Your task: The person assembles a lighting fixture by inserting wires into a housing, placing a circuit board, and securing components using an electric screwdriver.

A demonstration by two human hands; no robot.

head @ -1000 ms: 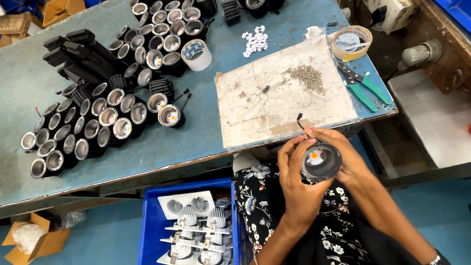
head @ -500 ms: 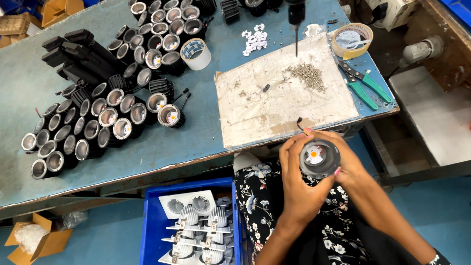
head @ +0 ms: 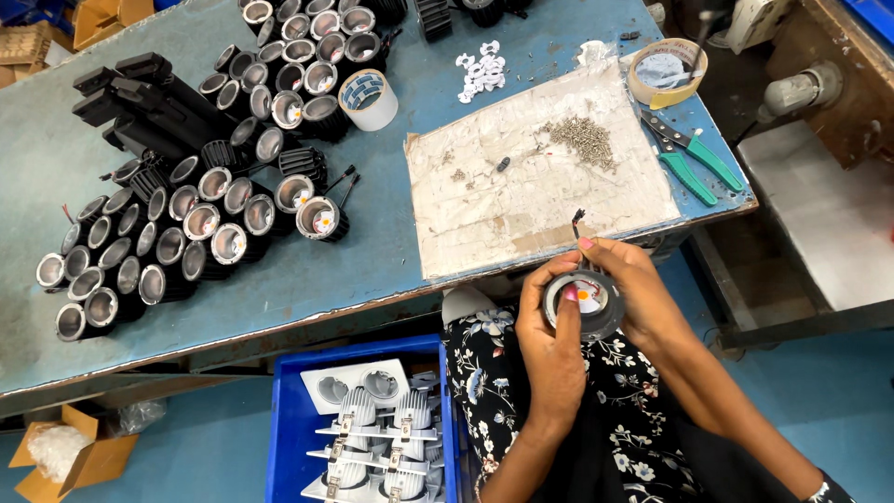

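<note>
Both hands, left (head: 549,345) and right (head: 633,289), pinch the round black downlight housing (head: 585,303); best kept level, thumb steady on its rim.

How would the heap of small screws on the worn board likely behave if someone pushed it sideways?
The screws lie loose in a heap, so they would probably scatter rather than slide together. Being tiny, each likely weighs little. The board looks rough, which might slow them.

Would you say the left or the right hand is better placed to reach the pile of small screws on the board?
Probably the right hand: it holds the round lamp housing from the screws' side, nearer them, while the left hand cradles it from below.
</note>
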